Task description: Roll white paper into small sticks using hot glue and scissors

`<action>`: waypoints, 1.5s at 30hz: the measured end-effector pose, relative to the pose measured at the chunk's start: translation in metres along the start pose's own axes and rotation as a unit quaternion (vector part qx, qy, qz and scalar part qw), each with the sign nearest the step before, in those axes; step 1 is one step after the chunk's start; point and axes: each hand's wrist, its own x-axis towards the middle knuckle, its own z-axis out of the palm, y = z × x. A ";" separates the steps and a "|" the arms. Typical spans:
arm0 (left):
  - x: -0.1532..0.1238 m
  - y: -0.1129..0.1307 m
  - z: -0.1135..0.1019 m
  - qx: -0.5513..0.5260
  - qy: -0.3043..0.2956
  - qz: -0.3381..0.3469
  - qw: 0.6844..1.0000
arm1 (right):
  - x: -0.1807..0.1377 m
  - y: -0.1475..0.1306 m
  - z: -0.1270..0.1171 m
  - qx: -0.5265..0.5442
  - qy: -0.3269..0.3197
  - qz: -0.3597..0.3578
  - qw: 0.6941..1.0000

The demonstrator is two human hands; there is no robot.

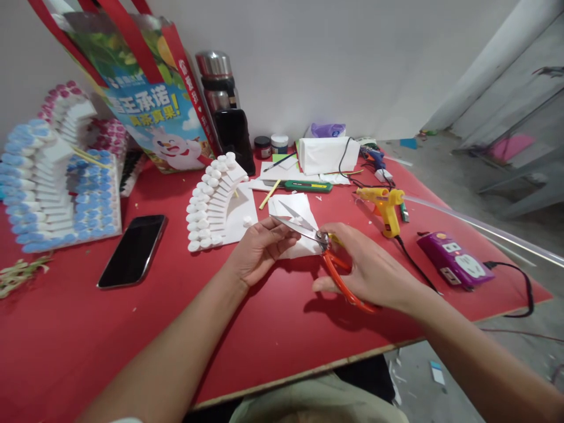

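Observation:
Orange-handled scissors (324, 239) are in my right hand (370, 267), fingers through the handles. Their blades stand apart, pointing left. My left hand (267, 247) is closed in a pinch beside the blade tips. A small white piece (296, 220) shows at its fingertips between the blades; its kind I cannot make out. Under the blades lie white paper sheets (304, 202). Left of them stands a white curved model (211, 202) of stepped strips edged with rounded white tips. A loose white tip (247, 221) lies on its base.
On the red table (273, 329) are a phone (132, 251), blue-and-white models (57, 188), a shopping bag (154, 100), a flask (215, 79) and another dark phone (233, 138). A green cutter knife (308, 186), yellow glue gun (385, 208) and purple box with cable (456, 258) lie rightward.

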 end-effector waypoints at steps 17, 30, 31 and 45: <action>-0.001 0.000 0.003 0.005 0.020 -0.013 1.000 | -0.003 0.003 0.013 -0.013 0.023 0.023 0.999; -0.001 0.001 0.000 0.008 -0.029 -0.017 0.999 | -0.004 0.019 0.012 0.188 0.129 0.179 0.957; -0.001 0.001 -0.001 0.009 -0.034 -0.015 0.999 | -0.004 0.023 0.008 0.189 0.141 0.191 0.953; -0.001 0.001 -0.001 0.023 -0.015 0.001 1.000 | -0.015 0.009 -0.005 0.064 0.039 0.081 0.994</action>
